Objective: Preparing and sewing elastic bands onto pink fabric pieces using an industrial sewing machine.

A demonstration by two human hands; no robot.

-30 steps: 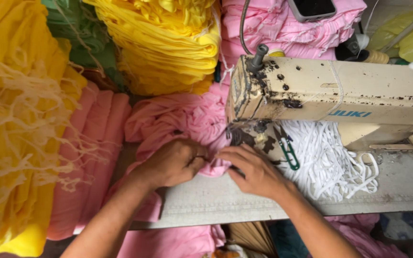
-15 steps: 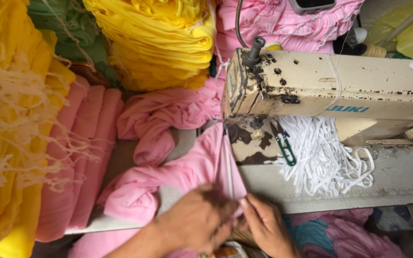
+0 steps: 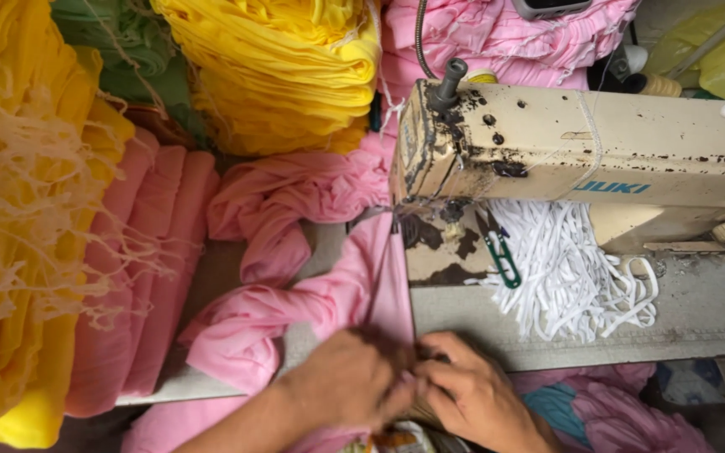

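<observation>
Both hands meet at the near edge of the sewing table, low in the head view. My left hand (image 3: 350, 382) and my right hand (image 3: 463, 390) pinch the near end of a strip of pink fabric (image 3: 379, 277). The strip runs taut from my fingers up to the needle area under the head of a worn cream sewing machine (image 3: 581, 143). More of the same pink cloth (image 3: 295, 201) bunches to the left of the machine and trails off the table edge.
A heap of white elastic cord (image 3: 572, 277) lies under the machine arm, with green snips (image 3: 501, 256) beside it. Stacks of yellow fabric (image 3: 287, 67), folded pink cloth (image 3: 153, 277), fringed yellow cloth (image 3: 18, 210) and green cloth (image 3: 119, 42) crowd the left.
Both hands drew back from the needle area to the near table edge, pulling the pink fabric out into a taut strip. The view shifted slightly.
</observation>
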